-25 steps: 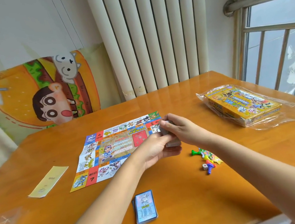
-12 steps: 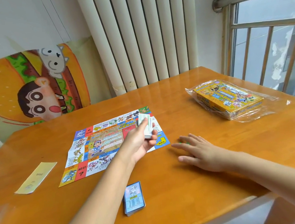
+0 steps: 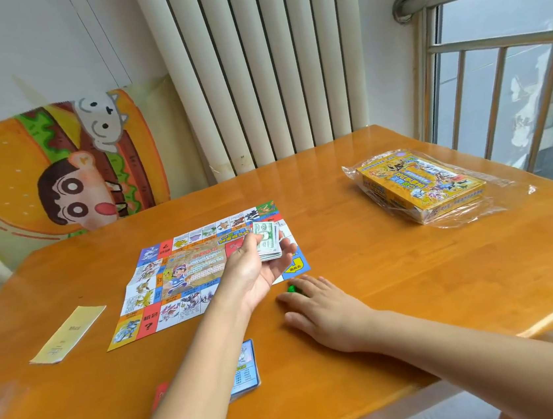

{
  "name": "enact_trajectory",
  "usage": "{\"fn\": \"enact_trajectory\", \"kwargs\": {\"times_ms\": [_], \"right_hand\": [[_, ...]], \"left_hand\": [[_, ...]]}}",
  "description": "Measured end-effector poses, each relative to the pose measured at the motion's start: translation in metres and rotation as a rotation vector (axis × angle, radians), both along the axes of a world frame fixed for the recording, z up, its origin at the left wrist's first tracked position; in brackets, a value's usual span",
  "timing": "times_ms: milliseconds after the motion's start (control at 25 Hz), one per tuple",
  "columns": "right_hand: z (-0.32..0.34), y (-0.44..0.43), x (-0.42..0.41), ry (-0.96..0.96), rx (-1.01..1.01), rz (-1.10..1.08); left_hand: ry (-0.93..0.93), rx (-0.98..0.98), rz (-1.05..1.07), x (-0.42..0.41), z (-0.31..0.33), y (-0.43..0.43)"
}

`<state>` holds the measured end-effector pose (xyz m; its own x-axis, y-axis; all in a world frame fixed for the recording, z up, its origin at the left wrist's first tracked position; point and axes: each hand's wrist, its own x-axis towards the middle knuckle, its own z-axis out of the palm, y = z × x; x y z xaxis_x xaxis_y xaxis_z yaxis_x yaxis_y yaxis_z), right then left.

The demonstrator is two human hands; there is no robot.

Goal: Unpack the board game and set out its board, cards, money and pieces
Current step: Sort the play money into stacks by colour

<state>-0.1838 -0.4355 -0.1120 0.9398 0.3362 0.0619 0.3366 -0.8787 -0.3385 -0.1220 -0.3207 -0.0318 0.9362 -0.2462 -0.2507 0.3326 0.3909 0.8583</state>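
1. At the far left of the table (image 3: 395, 264) a yellow paper slip (image 3: 67, 334) lies flat, well apart from both hands
2. Left of centre the board (image 3: 179, 275) is unfolded and lies flat, with its fold lines showing
3. The left hand (image 3: 254, 272) is palm up over the board's right edge; thumb and curled fingers pinch a stack of money (image 3: 268, 243), which sits out at the fingertips rather than deep in the palm
4. Likely slip here: the notes look thin and loose, so a tilt of the hand or a slack thumb could let them fan out and scatter over the board; setting them down on the board would also cover its squares
5. Near the front edge a deck of cards (image 3: 246, 367) lies partly hidden beneath the left forearm, with a red card (image 3: 161, 393) just to its left; if the forearm drops it could knock the deck askew
6. The right hand (image 3: 327, 307) lies flat on the table just right of the board's near corner, fingers straight, gripping nothing
7. A green piece (image 3: 291, 289) shows at its fingertips; whether it touches them I cannot tell, and any other pieces are hidden; a small push could send it rolling
8. At the far right the box (image 3: 420, 186) sits in clear wrap, well apart from both hands
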Motion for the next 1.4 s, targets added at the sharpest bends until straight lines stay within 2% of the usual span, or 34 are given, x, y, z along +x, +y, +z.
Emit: {"fn": "enact_trajectory", "kwargs": {"times_ms": [80,240,320,400,600,800,920,1160,1280,1400], "right_hand": [[0.0,-0.004,0.004,-0.007,0.105,-0.009],[0.014,-0.049,0.026,-0.153,0.591,-0.167],[0.032,-0.083,0.035,-0.08,0.866,-0.271],[0.047,-0.117,0.044,0.066,1.005,-0.3],[0.058,-0.167,0.064,0.35,1.017,-0.158],[0.06,-0.177,0.073,0.368,0.821,-0.094],[0.06,-0.177,0.071,0.351,0.799,-0.137],[0.055,-0.182,0.051,0.362,0.788,-0.221],[0.051,-0.189,0.034,0.403,0.8,-0.303],[0.046,-0.188,0.014,0.449,0.645,-0.348]], "left_hand": [[-0.027,-0.043,0.029,-0.002,-0.001,-0.006],[-0.074,-0.034,0.019,0.001,-0.003,-0.022],[-0.089,0.006,-0.037,0.005,-0.007,-0.035],[-0.109,0.055,-0.121,0.007,-0.011,-0.052],[-0.173,0.228,-0.263,0.008,-0.021,-0.093],[-0.253,0.449,-0.208,0.014,-0.028,-0.106],[-0.238,0.433,-0.221,0.017,-0.034,-0.105],[-0.074,0.22,-0.36,0.019,-0.038,-0.096],[-0.087,0.247,-0.375,0.019,-0.036,-0.092],[-0.123,0.298,-0.424,0.015,-0.036,-0.092]]}}
